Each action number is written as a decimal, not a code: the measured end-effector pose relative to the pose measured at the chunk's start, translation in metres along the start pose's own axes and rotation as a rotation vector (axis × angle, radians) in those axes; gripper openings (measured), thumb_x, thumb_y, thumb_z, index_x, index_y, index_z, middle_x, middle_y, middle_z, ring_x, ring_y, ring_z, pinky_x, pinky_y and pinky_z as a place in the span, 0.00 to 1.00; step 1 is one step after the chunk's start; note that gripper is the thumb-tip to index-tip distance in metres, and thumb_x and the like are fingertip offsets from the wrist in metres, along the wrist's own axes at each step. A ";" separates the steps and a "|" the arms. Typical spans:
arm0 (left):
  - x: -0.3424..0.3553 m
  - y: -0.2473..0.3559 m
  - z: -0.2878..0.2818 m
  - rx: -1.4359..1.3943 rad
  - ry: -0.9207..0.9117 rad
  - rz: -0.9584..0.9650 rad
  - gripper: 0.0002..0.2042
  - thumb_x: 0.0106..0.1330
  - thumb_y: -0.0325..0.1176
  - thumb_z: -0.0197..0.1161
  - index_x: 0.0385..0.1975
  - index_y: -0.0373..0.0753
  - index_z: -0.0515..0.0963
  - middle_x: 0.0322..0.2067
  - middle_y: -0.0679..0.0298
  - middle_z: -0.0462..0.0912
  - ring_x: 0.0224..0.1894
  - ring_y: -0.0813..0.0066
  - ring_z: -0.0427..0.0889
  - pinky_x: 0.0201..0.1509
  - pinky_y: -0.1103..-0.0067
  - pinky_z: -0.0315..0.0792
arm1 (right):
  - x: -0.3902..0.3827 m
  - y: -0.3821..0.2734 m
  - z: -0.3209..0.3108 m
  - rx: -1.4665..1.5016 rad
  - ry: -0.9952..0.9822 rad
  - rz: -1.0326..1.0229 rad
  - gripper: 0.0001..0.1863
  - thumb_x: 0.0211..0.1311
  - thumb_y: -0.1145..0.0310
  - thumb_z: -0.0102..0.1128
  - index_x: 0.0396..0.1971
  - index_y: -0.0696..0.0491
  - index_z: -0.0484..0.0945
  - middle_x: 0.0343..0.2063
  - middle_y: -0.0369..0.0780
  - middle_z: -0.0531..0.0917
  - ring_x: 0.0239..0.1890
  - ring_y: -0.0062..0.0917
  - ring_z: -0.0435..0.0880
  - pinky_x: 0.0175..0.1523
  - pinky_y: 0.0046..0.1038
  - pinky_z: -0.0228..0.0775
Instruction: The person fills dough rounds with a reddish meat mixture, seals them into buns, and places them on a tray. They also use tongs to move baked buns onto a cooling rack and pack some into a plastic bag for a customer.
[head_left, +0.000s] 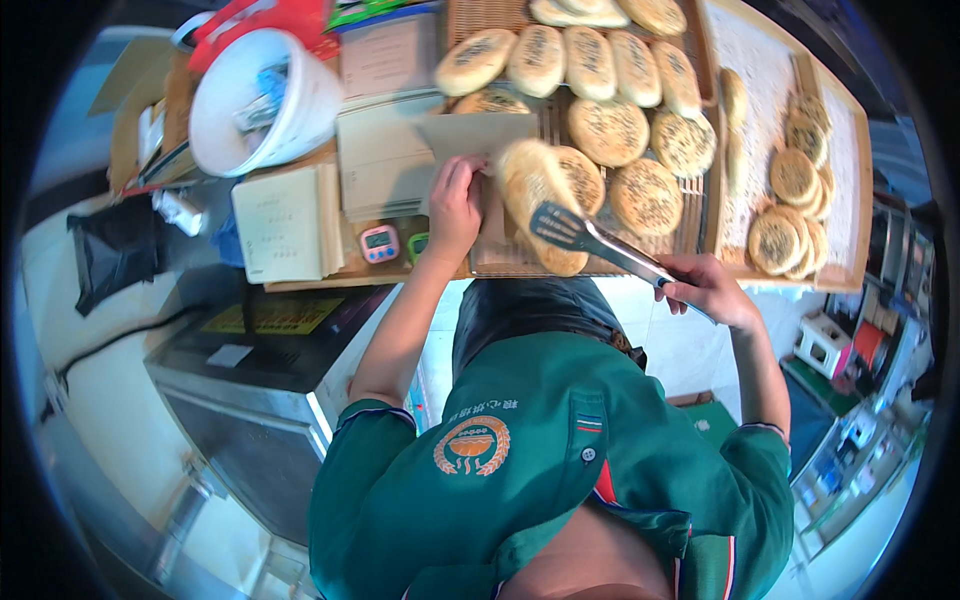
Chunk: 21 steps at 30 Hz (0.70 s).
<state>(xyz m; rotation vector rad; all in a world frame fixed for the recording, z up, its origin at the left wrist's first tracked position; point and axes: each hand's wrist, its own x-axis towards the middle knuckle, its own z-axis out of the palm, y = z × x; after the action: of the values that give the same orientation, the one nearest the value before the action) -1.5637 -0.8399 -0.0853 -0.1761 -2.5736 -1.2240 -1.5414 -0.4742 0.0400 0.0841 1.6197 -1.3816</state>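
Note:
My right hand (pixel 703 288) is closed round the handle of metal food tongs (pixel 628 256) with a dark slotted head. The tongs hold a long golden flatbread (pixel 532 178), slightly blurred, with its far end close to the paper bag. In my left hand (pixel 456 205) is a brown paper bag (pixel 480 133), pinched at its edge. Whether the bread's tip is inside the bag I cannot tell. Below and behind this bread another flatbread (pixel 562 258) partly shows. Round seeded flatbreads (pixel 646 197) lie on the wicker tray (pixel 690 215) beside the tongs.
Long seeded flatbreads (pixel 588 63) line the tray's far part. At right, a paper-lined wooden tray (pixel 742 205) holds stacked round breads (pixel 795 177). Left stand paper bag stacks (pixel 385 150), a white bucket (pixel 215 115) and a pink timer (pixel 380 243). A dark oven-like cabinet (pixel 250 400) is lower left.

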 end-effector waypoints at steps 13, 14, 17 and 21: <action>-0.023 0.041 0.037 -0.056 0.043 -0.043 0.03 0.67 0.20 0.49 0.36 0.35 0.70 0.55 0.53 0.79 0.62 0.49 0.71 0.63 0.62 0.65 | -0.036 0.025 -0.052 -0.179 -0.107 0.104 0.22 0.64 0.71 0.60 0.58 0.60 0.74 0.24 0.34 0.82 0.21 0.16 0.76 0.28 0.20 0.70; -0.024 0.046 0.040 -0.088 0.011 -0.064 0.03 0.67 0.20 0.49 0.36 0.35 0.69 0.55 0.53 0.78 0.62 0.49 0.70 0.64 0.61 0.64 | -0.038 0.029 -0.057 -0.148 -0.139 0.062 0.22 0.64 0.71 0.60 0.58 0.60 0.74 0.24 0.34 0.82 0.22 0.16 0.76 0.28 0.20 0.70; -0.027 0.066 0.043 0.009 -0.084 0.026 0.04 0.67 0.21 0.50 0.37 0.38 0.68 0.60 0.57 0.75 0.65 0.48 0.67 0.70 0.52 0.53 | -0.043 0.038 -0.074 -0.180 -0.184 0.042 0.20 0.65 0.70 0.59 0.55 0.59 0.76 0.24 0.35 0.82 0.22 0.16 0.77 0.28 0.20 0.71; -0.030 0.102 0.049 0.177 -0.278 0.309 0.06 0.65 0.22 0.54 0.38 0.41 0.69 0.64 0.59 0.71 0.69 0.49 0.62 0.72 0.43 0.43 | -0.039 0.030 -0.102 -0.338 -0.254 0.011 0.11 0.66 0.67 0.57 0.41 0.59 0.81 0.23 0.34 0.82 0.20 0.16 0.77 0.26 0.21 0.71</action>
<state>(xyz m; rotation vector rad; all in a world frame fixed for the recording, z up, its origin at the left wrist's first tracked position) -1.5213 -0.7368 -0.0487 -0.7214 -2.7326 -0.9088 -1.5643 -0.3636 0.0332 -0.2713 1.6086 -1.0455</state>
